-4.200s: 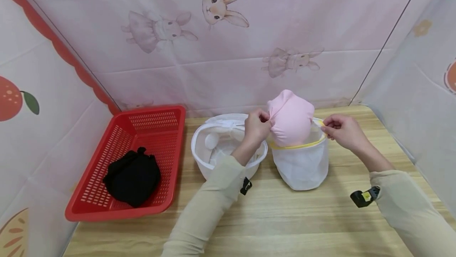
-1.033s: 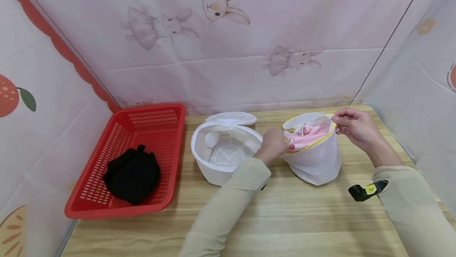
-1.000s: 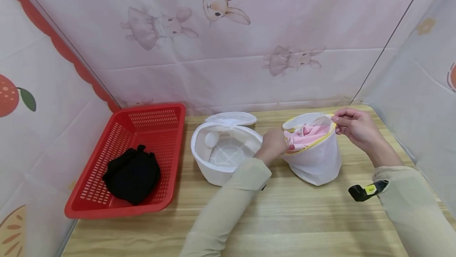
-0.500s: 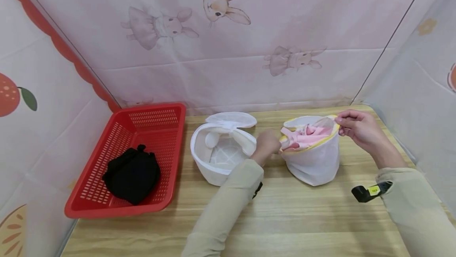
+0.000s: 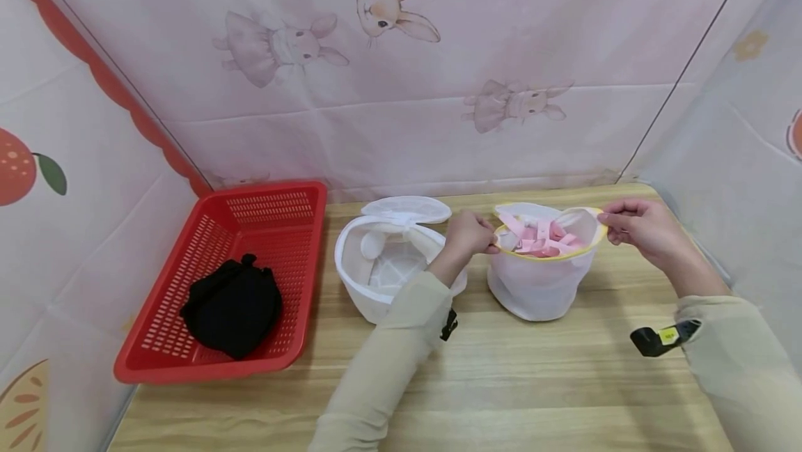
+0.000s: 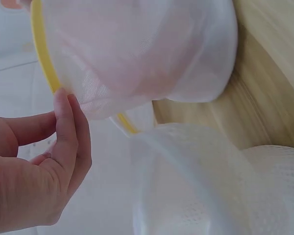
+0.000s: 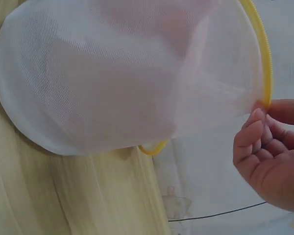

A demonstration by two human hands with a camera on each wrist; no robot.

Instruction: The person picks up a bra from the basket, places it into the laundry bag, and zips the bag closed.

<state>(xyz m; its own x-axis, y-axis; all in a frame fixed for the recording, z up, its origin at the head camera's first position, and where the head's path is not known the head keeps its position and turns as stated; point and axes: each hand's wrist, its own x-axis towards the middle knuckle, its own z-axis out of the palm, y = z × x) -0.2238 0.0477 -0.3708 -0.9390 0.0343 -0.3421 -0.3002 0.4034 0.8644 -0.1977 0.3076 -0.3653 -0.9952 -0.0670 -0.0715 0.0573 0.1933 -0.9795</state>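
A white mesh laundry bag (image 5: 535, 292) with a yellow zip edge stands upright on the table, its mouth open. Inside lies a pink bra (image 5: 546, 237), its straps on top and one strap up at the left rim. My left hand (image 5: 470, 235) pinches the left side of the yellow edge. Opposite it, my right hand (image 5: 642, 228) pinches the right side between thumb and finger. In the left wrist view the yellow zip (image 6: 44, 49) runs up from my fingertips, and pink shows through the mesh. The right wrist view has the bag's wall (image 7: 103, 98) stretched toward my fingers.
Left of the bag stands a stiff white mesh laundry case (image 5: 370, 302), lid tipped back, partly behind my left wrist. A red plastic basket (image 5: 307, 285) at the far left holds a black bundled garment (image 5: 232, 309). Fabric-covered walls border the wooden table (image 5: 532, 382).
The pink bra has gone from above the bag down into it. My left hand has let it go and now grips the bag's edge. The right hand has shifted slightly right, holding the rim.
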